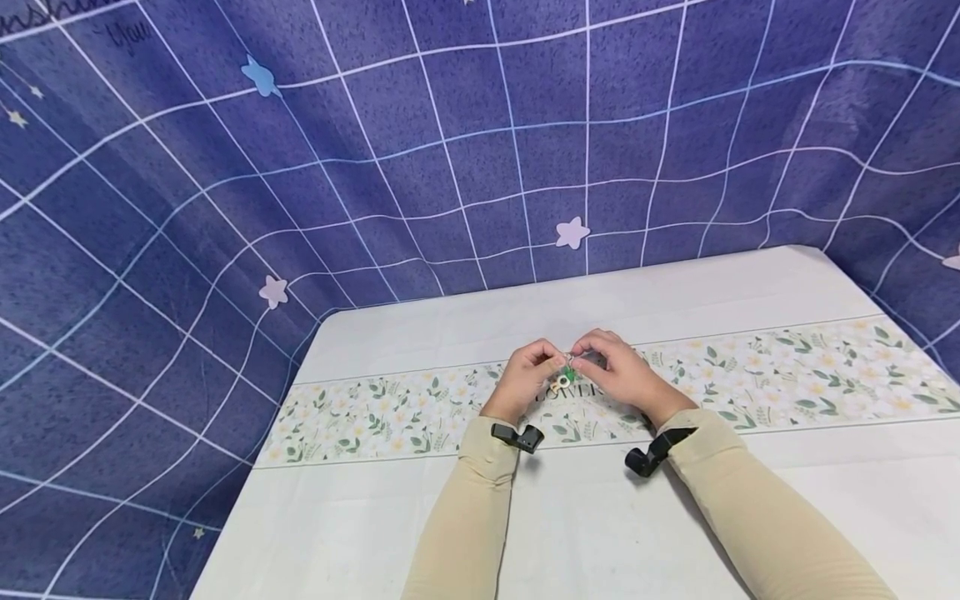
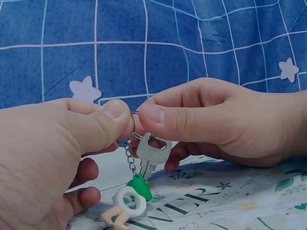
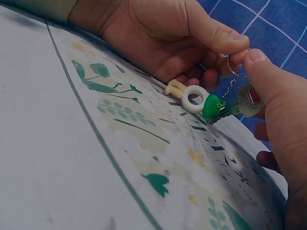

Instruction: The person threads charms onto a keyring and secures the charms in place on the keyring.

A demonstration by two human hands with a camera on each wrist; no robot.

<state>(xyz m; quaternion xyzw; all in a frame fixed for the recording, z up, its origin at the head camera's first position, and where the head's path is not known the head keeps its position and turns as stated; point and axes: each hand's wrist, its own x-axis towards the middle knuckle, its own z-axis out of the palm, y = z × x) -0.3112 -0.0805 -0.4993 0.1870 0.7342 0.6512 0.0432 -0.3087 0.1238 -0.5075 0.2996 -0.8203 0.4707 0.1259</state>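
In the left wrist view, a metal key ring (image 2: 133,128) is held between both hands. My left hand (image 2: 53,148) pinches its left side between thumb and fingers, and my right hand (image 2: 206,117) pinches at its right side. Below the right thumb hangs a silver key (image 2: 154,152). On a short chain (image 2: 130,157) dangles a small figure charm (image 2: 129,201) with a green frog-like head, a white ring body and beige legs. The right fingertips hide where the key meets the ring. In the head view, both hands meet over the middle of the table.
The white table (image 1: 360,525) carries a floral printed band (image 1: 390,417) with lettering under the hands. A blue gridded curtain (image 1: 480,167) with star shapes rises behind and to the left. Black wrist mounts (image 1: 517,437) sit on the beige sleeves (image 1: 465,525).
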